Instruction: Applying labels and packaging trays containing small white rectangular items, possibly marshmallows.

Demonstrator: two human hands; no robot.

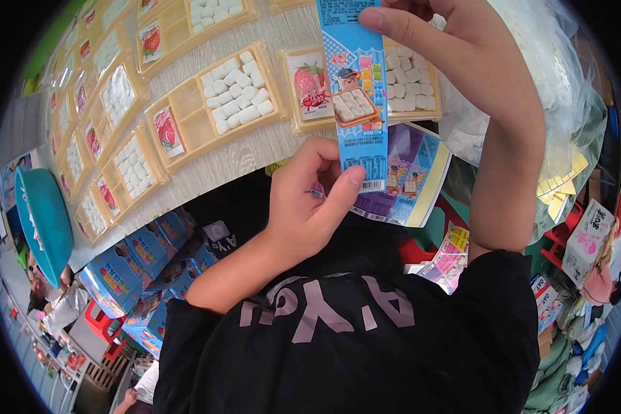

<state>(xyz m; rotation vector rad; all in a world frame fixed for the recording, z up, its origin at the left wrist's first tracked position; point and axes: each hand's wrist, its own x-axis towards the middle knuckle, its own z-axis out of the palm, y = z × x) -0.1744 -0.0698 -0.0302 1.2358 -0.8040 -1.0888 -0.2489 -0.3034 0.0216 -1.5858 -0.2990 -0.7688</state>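
Observation:
A long blue printed label strip (357,76) stretches upright between my two hands. My left hand (309,196) pinches its lower end, thumb in front and fingers behind. At its upper end my right hand (435,31) is closed on the strip, its fingertips partly cut off by the top edge. Behind the strip lies a cream plastic tray (293,83) with a strawberry-print packet (310,86) and small white pillow-shaped pieces (408,81); the strip hides its middle. Below it, a sheet of purple and blue labels (417,176) with a yellow margin overhangs the table edge.
More cream trays (210,103) of white pieces and strawberry packets cover the table to the left. A teal basin (45,224) is beside the table's left end. Blue printed boxes (121,276) are stacked below. Clear plastic bags (541,83) heap at the right.

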